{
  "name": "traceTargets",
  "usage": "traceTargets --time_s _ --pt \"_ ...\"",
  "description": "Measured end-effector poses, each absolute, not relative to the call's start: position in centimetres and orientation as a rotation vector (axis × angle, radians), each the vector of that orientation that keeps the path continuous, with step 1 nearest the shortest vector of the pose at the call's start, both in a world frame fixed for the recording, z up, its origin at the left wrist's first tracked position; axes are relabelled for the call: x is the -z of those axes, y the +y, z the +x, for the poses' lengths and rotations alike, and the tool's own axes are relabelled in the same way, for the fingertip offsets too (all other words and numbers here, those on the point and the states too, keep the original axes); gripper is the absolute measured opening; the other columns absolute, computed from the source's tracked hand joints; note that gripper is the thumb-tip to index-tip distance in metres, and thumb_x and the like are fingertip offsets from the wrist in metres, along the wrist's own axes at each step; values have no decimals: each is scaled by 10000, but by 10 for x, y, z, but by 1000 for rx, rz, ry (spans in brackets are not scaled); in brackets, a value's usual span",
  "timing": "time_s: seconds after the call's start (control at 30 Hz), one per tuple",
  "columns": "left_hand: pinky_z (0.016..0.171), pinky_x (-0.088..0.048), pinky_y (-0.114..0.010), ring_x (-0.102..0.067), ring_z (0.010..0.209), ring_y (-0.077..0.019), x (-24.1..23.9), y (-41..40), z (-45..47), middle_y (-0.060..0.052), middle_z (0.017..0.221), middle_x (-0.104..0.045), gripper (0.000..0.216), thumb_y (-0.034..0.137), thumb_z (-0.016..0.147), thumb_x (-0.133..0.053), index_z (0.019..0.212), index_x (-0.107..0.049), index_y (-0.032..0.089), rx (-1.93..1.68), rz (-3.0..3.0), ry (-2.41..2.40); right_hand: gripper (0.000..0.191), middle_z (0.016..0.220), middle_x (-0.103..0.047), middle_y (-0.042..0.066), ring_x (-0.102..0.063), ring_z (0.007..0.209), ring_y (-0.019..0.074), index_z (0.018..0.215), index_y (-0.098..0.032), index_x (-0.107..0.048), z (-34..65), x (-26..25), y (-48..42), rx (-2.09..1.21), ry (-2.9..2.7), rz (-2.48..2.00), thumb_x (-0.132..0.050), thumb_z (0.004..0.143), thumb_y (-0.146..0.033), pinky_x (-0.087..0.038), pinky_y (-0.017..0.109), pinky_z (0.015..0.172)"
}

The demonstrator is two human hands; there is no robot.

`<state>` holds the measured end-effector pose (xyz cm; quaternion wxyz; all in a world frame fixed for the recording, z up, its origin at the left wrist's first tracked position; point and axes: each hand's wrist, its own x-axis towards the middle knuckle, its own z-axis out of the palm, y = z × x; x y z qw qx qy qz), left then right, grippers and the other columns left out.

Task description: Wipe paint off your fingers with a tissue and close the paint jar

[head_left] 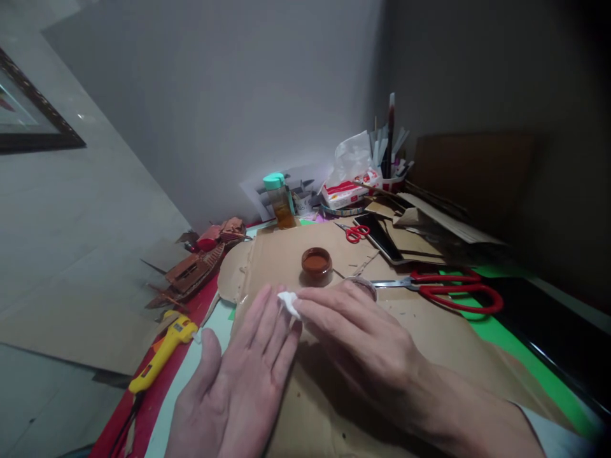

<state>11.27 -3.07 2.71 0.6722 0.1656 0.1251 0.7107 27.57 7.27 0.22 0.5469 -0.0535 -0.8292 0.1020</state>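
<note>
My left hand (238, 375) lies flat, palm up, over a sheet of brown cardboard (281, 254), fingers apart and nothing held. My right hand (353, 331) pinches a small white tissue wad (287, 303) and presses it against the left hand's fingertips. Just beyond the fingers stands a small open jar of brown paint (316, 263). A clear lid or ring (365, 284) peeks out behind my right hand.
Large red-handled scissors (453, 289) lie at the right, small red scissors (356, 233) further back. A yellow glue gun (162, 353) lies at the left edge near a brown cardboard ship model (195, 267). A teal-capped bottle (280, 200), a phone (379, 236) and clutter sit along the wall.
</note>
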Motion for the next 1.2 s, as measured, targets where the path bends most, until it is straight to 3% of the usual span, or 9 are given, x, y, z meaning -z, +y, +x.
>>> traceTargets --time_s 0.2,0.3,0.4,0.6,0.77,0.93,1.03,1.13,1.2 --pt "1243 -78 -317 -327 1536 -185 -24 -36 114 -83 1664 -376 670 627 1068 -287 1567 -411 197 -1583 447 138 308 1103 -741 242 -679 986 299 1201 82 -659 270 -1 57 -140 -2097 15 -403 1069 -28 -590 415 826" --pt "1243 -99 -311 -197 1578 -161 -22 -37 110 -73 1709 -271 709 649 1061 -219 1614 -296 213 -1556 626 93 372 989 -764 190 -632 770 257 1116 38 -708 261 7 44 -129 -2134 36 -347 1076 -43 -609 381 716" --pt "1234 -102 -274 -114 1594 -89 -20 -38 105 14 1731 -218 721 691 1033 -248 1633 -226 291 -1439 818 145 414 986 -764 169 -630 784 240 1075 14 -727 256 13 37 -154 -2154 16 -315 1080 -31 -616 356 756" --pt "1203 -321 -572 -231 1609 -212 -32 -40 105 -14 1696 -371 830 810 961 -171 1638 -273 342 -1780 726 341 202 993 -733 114 -641 843 217 1110 -165 -734 259 9 46 -207 -2291 -87 -548 1103 -244 -605 344 795" --pt "1061 -513 -496 -482 1484 -227 -50 -40 104 -33 1588 -541 849 768 971 -38 1578 -442 333 -1898 709 623 170 1030 -716 118 -622 886 218 1087 -165 -715 264 5 60 -269 -2449 -171 -589 1090 -280 -571 360 819" --pt "980 -580 -435 -633 1336 -260 -56 -41 98 -93 1465 -649 587 587 1029 -488 1461 -584 202 -1882 457 847 130 1013 -704 84 -583 906 204 1021 -156 -698 271 -8 69 -312 -2617 -251 -582 1058 -109 -514 345 833" --pt "967 -594 -382 -660 1299 -273 -51 -44 96 -137 1392 -699 429 382 1029 -560 1349 -665 117 -1779 413 948 111 965 -700 53 -546 884 196 977 -124 -691 268 -13 62 -313 -2742 -205 -653 985 -19 -481 333 830" --pt "1028 -567 -316 -640 1337 -248 -36 -49 91 -74 1406 -712 494 467 941 -669 1370 -672 225 -1629 535 1205 89 936 -695 56 -489 802 201 938 -79 -708 267 -13 47 -238 -2858 -53 -667 1017 -81 -456 353 779" --pt "1145 -479 -309 -606 1377 -207 -19 -54 80 0 1463 -677 621 572 940 -651 1514 -533 364 -1332 987 1582 147 971 -686 76 -462 797 215 957 -53 -716 276 -11 37 -171 -2897 -14 -629 1054 -121 -435 378 741"
